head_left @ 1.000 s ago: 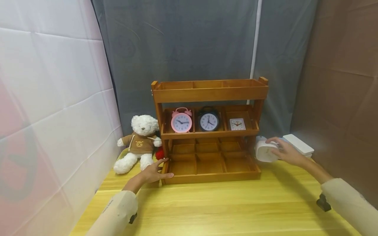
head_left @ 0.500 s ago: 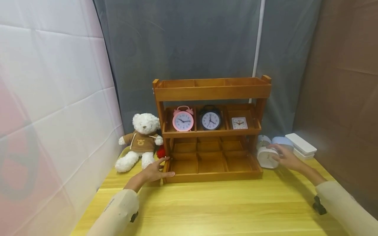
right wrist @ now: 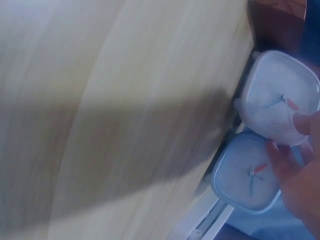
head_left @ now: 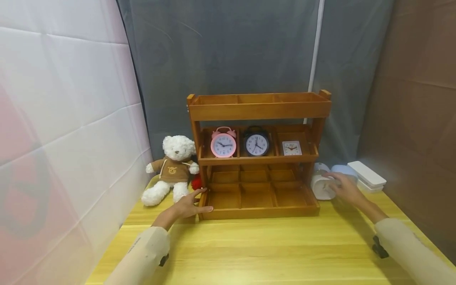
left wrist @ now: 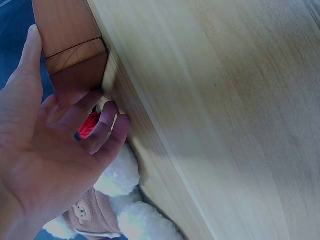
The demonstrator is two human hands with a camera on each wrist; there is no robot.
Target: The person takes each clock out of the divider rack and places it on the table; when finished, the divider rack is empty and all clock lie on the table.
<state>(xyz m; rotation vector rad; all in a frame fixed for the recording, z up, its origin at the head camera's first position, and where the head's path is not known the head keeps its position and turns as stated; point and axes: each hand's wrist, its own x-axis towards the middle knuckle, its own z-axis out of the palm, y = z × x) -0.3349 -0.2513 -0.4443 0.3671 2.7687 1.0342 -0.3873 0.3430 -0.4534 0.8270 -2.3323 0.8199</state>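
In the head view a brown wooden shelf (head_left: 260, 212) with compartments stands on the table. My left hand (head_left: 185, 205) rests at its lower left corner, thumb spread along the front edge and index finger at the side. The left wrist view shows the hand (left wrist: 55, 150) with its other fingers loosely bent beside the corner. Right of the shelf, a white clock (head_left: 322, 188) stands upright. My right hand (head_left: 345, 189) touches it; a fingertip lies over its face in the right wrist view. The thumb sits near its edge, before a blue clock (right wrist: 245, 172).
On the middle tier stand a pink alarm clock (head_left: 223, 145), a black alarm clock (head_left: 256, 144) and a small white square clock (head_left: 292, 148). A white teddy bear (head_left: 174, 170) sits left of the shelf. White boxes (head_left: 368, 176) lie at the far right.
The white clock, tilted in my right hand a second ago, now stands on the table near the shelf's right side. The blue clock behind has come into view. My left hand has stayed put.
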